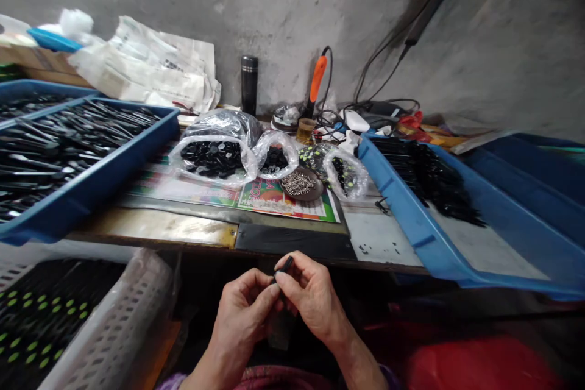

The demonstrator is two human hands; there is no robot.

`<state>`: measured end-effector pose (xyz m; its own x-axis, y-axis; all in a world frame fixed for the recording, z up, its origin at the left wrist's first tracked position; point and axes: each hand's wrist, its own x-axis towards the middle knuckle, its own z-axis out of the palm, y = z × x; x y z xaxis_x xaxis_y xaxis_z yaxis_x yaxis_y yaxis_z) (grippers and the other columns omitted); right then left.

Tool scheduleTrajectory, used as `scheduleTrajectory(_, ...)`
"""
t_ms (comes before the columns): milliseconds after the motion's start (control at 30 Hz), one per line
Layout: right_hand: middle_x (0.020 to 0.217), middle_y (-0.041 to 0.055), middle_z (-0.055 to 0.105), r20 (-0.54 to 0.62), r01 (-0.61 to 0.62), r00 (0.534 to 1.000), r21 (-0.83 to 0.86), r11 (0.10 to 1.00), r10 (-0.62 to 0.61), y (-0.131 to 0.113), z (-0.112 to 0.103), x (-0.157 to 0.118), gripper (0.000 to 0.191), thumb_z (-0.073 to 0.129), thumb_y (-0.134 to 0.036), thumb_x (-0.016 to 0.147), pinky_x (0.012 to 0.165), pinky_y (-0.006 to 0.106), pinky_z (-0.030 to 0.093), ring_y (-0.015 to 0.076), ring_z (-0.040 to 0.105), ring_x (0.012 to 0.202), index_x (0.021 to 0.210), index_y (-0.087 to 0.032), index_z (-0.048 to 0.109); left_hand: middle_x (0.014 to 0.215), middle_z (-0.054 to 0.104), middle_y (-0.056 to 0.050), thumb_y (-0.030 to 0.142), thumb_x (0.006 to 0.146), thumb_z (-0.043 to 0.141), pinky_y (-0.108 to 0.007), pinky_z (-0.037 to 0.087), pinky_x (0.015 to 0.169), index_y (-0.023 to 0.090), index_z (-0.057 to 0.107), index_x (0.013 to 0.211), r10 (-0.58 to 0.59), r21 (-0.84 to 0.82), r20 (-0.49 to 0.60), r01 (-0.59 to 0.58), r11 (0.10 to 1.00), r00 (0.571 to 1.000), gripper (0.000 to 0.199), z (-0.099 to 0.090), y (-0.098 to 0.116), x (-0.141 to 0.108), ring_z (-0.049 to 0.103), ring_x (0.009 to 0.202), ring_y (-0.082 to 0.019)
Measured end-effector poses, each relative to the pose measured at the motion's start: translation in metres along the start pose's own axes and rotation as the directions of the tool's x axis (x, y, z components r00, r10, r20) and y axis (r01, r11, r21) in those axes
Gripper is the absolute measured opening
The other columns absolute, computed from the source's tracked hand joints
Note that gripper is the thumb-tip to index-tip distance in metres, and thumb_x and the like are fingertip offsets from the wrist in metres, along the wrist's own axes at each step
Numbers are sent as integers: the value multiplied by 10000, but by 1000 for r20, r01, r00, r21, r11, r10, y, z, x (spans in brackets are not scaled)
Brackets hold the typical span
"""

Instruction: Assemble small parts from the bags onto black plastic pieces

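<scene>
Just below the bench's front edge, my left hand and my right hand meet, both closed in a pinch. Between their fingertips is a small black piece, mostly covered by the fingers, so its kind cannot be made out. One end of it sticks up past my right thumb. Beyond the hands, on the bench, lie an open bag of black round caps, a smaller bag of dark parts, a dish of small metal screws and a bag of black and green pieces.
Left stands a blue tray of thin black-and-metal parts; right, another blue tray with black parts. A white basket with green-dotted black pieces sits lower left. An orange-handled tool, a black flask and cables are near the wall.
</scene>
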<state>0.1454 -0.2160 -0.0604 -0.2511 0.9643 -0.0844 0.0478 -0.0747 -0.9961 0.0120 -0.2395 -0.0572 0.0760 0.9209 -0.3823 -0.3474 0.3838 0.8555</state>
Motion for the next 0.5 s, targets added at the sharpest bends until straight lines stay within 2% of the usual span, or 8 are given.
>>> scheduleTrajectory(67,633,-48,523,-54,32,998,-33,999,-33,0,1,0,108,600,-276,837,451,168,392,87,507,504,808,-174,577,444,571,42,584,549,856,-141,255,306,146,583,631,-6,5,0,6,1000,1000,523,0,0,0,369,299,-25)
scheduleTrajectory(133,654,-40,530,-59,67,996,-62,996,-71,-1,-1,1,120,605,-283,843,462,167,388,83,495,517,807,-169,596,437,560,49,576,576,847,-137,264,309,146,582,639,-7,5,16,7,1000,1000,509,0,0,-1,380,300,-27)
scheduleTrajectory(267,637,-42,510,5,82,997,-14,997,-82,-3,-10,2,252,609,-410,892,434,168,343,73,437,478,911,-163,651,513,624,16,576,627,824,-133,269,301,148,584,674,-24,16,80,23,1000,997,492,-2,1,-2,413,307,-33)
scheduleTrajectory(367,595,-40,492,32,52,998,28,998,-53,-4,-14,2,345,603,-489,907,416,171,310,72,420,450,831,-154,633,548,644,-1,598,646,805,-145,300,302,149,621,753,-22,48,118,17,999,993,497,-3,-1,-2,446,317,-54)
scheduleTrajectory(433,581,-38,482,16,63,998,19,998,-63,-5,-14,2,385,599,-517,907,417,178,300,76,414,451,771,-158,602,570,649,-1,598,673,787,-157,341,324,155,660,852,56,76,97,-64,995,994,494,-2,-4,-1,472,343,-70)
scheduleTrajectory(500,584,-39,465,-45,112,993,-38,993,-114,-8,-13,4,394,591,-521,907,443,188,308,83,408,479,740,-164,584,642,683,-23,568,696,782,-175,398,364,177,693,937,204,130,32,-206,970,979,468,0,-5,1,523,405,-99)
